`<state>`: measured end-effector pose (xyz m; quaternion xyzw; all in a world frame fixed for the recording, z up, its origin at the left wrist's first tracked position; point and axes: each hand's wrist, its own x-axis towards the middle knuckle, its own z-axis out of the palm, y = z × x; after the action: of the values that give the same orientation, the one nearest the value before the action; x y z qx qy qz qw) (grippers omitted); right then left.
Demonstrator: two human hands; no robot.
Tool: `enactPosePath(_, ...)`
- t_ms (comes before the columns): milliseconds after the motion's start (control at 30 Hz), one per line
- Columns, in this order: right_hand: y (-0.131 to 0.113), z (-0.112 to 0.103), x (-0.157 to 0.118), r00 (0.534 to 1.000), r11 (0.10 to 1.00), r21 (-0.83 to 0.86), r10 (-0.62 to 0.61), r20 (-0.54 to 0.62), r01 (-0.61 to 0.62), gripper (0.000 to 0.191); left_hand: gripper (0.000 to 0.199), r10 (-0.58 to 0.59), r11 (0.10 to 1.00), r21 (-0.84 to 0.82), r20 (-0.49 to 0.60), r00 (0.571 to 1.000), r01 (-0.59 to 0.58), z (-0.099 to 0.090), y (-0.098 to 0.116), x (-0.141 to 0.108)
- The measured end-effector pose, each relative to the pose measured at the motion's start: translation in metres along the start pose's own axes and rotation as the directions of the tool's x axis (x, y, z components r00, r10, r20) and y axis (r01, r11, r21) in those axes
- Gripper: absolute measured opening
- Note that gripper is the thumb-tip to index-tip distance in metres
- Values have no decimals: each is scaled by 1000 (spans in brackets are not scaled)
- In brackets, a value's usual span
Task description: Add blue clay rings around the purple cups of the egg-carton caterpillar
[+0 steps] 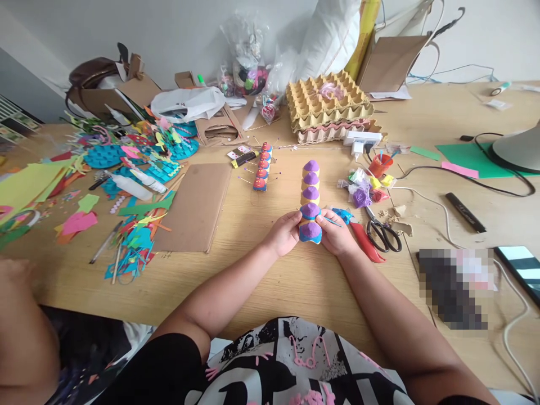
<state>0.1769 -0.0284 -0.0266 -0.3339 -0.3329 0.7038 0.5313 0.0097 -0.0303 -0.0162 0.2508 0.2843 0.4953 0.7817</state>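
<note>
An egg-carton strip point(311, 194) points away from me, its row of bumps capped in purple. Blue covers the lower parts of the two bumps nearest me; farther bumps show yellowish card there. My left hand point(284, 233) pinches the strip's left side near its close end. On the other side my right hand point(337, 235) grips it, and a thin blue stick point(332, 221) sticks out by those fingers. Just beyond that hand lies a lump of blue clay point(342, 215) in wrapping. A finished-looking red and blue strip point(263, 167) with pins along its sides lies farther back.
Scissors point(383, 232) and a red packet point(366, 243) lie right of my right hand, near bagged clay point(361, 194). Cardboard point(194, 208), glue bottles point(130, 184) and paper scraps fill the left. Egg trays point(329, 104) are stacked behind. Another person's arm point(25, 326) rests at left.
</note>
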Motion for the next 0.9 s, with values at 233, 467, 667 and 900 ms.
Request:
enactPosePath(233, -3, 2, -1, 999, 999, -37, -13, 41, 14, 52, 44, 3, 1000, -16, 0, 1000, -3, 1, 1, 1)
enactPosePath(467, -18, 12, 2, 997, 998, -56, 28, 73, -24, 48, 35, 24, 1000, -12, 4, 1000, -24, 2, 5, 1)
enactPosePath(667, 0, 7, 4, 1000, 1000, 16, 9, -30, -8, 51, 34, 48, 999, 19, -24, 999, -47, -4, 1, 4)
enactPosePath(900, 7, -5, 4, 1000, 1000, -9, 11, 2, -11, 54, 52, 20, 1000, -8, 32, 999, -20, -7, -3, 2)
